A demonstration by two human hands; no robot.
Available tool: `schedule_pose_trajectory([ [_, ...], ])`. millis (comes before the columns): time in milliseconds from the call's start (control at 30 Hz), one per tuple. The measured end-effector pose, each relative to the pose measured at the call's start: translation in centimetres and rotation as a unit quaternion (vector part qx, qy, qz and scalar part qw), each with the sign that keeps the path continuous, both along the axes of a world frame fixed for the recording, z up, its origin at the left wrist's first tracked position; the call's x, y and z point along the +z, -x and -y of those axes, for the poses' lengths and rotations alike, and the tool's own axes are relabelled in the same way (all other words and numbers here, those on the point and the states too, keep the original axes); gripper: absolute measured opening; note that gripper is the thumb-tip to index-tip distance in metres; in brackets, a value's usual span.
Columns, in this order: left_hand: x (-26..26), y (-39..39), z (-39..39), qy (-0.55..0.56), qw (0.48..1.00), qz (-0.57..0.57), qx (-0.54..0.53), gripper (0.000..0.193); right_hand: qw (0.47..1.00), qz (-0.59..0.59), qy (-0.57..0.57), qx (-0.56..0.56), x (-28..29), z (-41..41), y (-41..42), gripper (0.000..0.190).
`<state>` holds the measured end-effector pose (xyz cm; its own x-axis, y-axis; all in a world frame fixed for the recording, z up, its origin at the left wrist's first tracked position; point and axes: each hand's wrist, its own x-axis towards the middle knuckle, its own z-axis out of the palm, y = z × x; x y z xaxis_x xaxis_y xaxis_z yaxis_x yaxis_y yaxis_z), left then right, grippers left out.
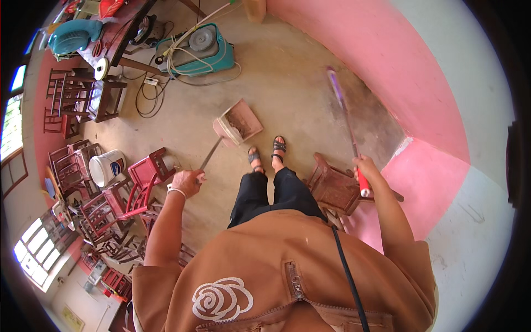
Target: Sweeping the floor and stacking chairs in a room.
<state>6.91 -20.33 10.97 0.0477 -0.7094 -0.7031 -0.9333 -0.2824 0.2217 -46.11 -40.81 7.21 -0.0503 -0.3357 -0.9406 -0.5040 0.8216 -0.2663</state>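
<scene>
My left hand (187, 183) is closed around the long handle of a pink dustpan (244, 120), which rests on the concrete floor ahead of my feet. Some dark debris lies inside the pan. My right hand (365, 166) grips the red end of a long-handled tool, perhaps a broom (337, 89), seen nearly edge-on with a purple head. That head is at the floor near the pink wall, over a darker patch of concrete, and looks slightly blurred.
A wooden chair (336, 186) stands close by my right leg. Stacked red and brown chairs (143, 178) and a white bucket (107, 167) are at the left. Ahead are a teal machine with hoses (224, 54), coiled cable (151, 99) and a table (124, 31). Pink walls (431, 99) meet at the right.
</scene>
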Motion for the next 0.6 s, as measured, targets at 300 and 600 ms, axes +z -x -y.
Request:
schedule_pose_trajectory([
  [300,-1.3,4.0,-1.6,-0.034,0.993,0.010,0.117,0.021,0.996,-0.040,-0.033,0.072,-7.4,-5.9,-5.5,0.018],
  [600,-2.6,-0.1,-6.5,-0.007,0.990,0.000,0.144,0.018,0.947,0.134,-0.153,0.249,0.2,-17.1,-15.1,0.030],
])
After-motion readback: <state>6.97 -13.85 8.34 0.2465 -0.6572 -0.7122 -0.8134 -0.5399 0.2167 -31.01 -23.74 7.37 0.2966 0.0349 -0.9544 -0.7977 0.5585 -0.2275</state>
